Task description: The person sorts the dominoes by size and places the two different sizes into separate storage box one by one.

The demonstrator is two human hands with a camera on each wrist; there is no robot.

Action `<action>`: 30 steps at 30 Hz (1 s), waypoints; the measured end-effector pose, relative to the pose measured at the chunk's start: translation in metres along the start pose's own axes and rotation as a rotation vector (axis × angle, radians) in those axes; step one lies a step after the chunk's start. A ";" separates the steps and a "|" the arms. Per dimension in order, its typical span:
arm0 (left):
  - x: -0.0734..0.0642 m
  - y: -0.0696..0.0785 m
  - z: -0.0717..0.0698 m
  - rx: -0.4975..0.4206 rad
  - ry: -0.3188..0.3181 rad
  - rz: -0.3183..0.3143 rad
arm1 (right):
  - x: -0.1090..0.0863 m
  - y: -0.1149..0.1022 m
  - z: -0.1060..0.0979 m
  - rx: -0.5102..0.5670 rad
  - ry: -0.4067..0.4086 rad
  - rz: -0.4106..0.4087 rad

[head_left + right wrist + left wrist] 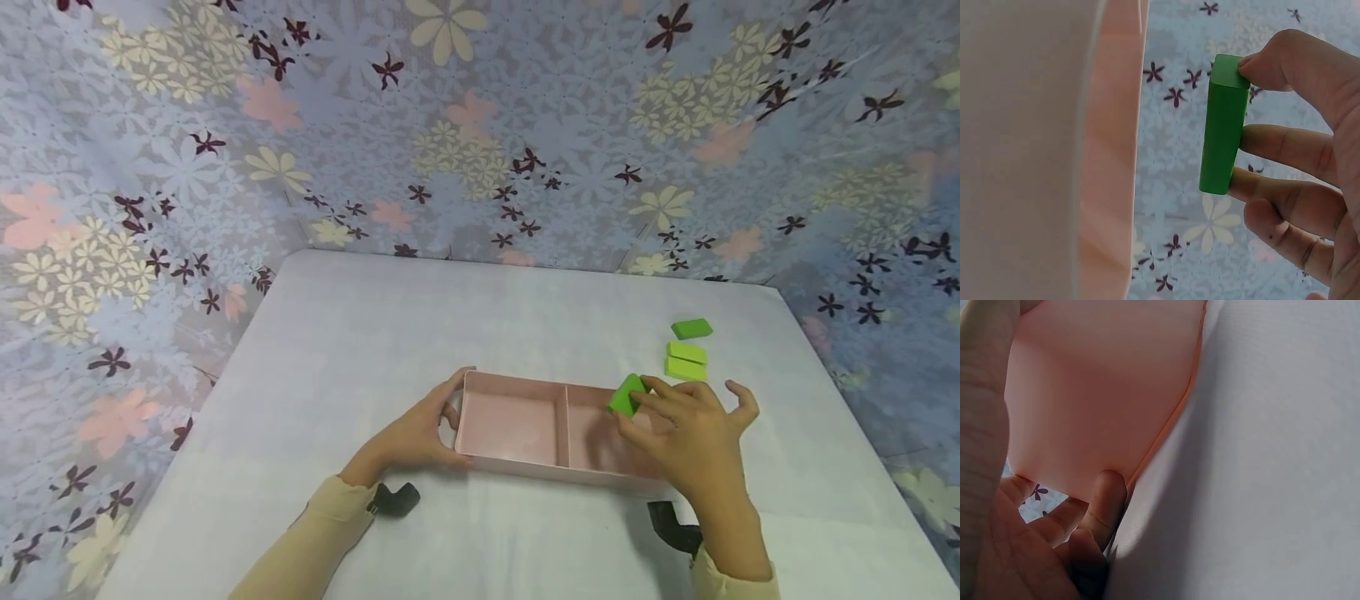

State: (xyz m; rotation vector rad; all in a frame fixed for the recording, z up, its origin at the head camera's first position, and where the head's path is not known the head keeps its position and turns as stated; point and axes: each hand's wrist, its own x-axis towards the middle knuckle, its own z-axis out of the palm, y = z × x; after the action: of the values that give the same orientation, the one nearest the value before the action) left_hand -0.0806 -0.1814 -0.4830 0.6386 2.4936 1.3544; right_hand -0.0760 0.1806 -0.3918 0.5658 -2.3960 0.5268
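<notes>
Right now a person's two hands are both busy at a pale pink tray (pixel 540 472), which sits on the white-covered surface (pixel 450 308), split by a thin divider (pixel 563 425) into a left compartment (pixel 513 417) and a right compartment (pixel 600 442). The left hand (pixel 420 429) grips the tray's left end, its digits spread between the far and near corners; up close, from the left wrist, a fingertip rests against the pink end wall. The right hand (pixel 693 425) pinches a green block (pixel 626 396) by thumb and fingers, holding it over the right compartment, towards the far rim. Seen from the right wrist, the block is a slim bar, with the thumb at one end, two fingers on its long side, and some space between it and the tray's edge. From above, the outermost finger of that hand sticks out apart from the others. Beyond the tray, over on the right, two yellow-green blocks (pixel 686 369) lie side by side, and a second green block (pixel 692 328) lies just past them. Beige sleeves (pixel 307 533) cover both forearms, and a black fitting (pixel 396 499) shows at each wrist. Flowered fabric (pixel 480 125) in blue, cream, pink and dark red rises behind everything.
</notes>
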 end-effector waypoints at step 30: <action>0.001 0.001 0.002 -0.008 -0.021 -0.010 | 0.008 -0.057 0.068 0.230 -0.182 -0.142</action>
State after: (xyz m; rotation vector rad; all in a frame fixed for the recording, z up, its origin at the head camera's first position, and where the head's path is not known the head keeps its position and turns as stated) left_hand -0.0807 -0.1785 -0.4832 0.6342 2.4708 1.3460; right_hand -0.0844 0.0974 -0.4238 0.9126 -2.4567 0.7203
